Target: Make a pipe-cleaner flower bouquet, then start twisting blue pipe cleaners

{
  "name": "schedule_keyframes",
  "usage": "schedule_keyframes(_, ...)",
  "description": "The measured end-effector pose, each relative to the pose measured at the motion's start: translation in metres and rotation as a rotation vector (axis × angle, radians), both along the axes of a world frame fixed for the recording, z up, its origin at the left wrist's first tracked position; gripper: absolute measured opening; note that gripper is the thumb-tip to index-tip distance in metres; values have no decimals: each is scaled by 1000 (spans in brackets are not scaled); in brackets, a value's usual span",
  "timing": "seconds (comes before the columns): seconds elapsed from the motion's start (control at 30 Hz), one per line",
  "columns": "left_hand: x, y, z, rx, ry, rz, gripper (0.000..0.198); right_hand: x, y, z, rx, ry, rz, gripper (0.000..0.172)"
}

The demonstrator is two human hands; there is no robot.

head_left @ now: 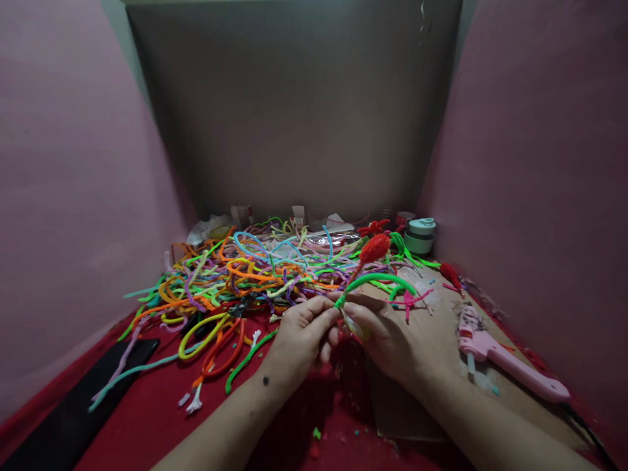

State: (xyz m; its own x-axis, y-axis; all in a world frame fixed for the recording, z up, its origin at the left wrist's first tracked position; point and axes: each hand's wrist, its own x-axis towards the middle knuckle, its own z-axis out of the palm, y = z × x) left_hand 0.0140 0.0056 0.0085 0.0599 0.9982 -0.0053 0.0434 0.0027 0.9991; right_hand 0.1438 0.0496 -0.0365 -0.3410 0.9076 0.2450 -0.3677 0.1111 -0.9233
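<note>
Between my two hands is a pipe-cleaner flower [375, 250] with a red bud on top and a reddish stem leading down to my fingertips. My left hand [304, 330] is closed, pinching the stem's lower part. My right hand [385, 337] is closed at the same spot, thumb and fingers meeting on a green pipe cleaner [377, 277] that arches out to the right. The green one appears wound around the stem at the pinch. Something pale shows under my right thumb, too hidden to name.
A tangled heap of coloured pipe cleaners [275, 275] spreads behind my hands. A pink glue gun [515, 369] lies on cardboard [412, 405] at the right. A mint-coloured container [419, 237] stands at the back right. A flat black object [83, 405] lies at the left.
</note>
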Motion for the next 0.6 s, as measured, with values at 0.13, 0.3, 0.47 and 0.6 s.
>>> schedule_keyframes(0.13, -3, 1, -4, -53, -136, -39, 21, 7, 1, 7, 59, -61, -16, 11)
schedule_keyframes(0.3, -2, 2, -7, -108, -262, -81, 19, 6, 2, 16, 85, -90, 6, 11)
schedule_keyframes(0.47, -5, 3, -6, -187, -402, -157, 17, 3, 0, 21, 3, -13, 86, 10)
schedule_keyframes(0.6, -9, 5, -9, -262, -463, -278, 16, 2, -1, 22, -75, 89, 183, 9)
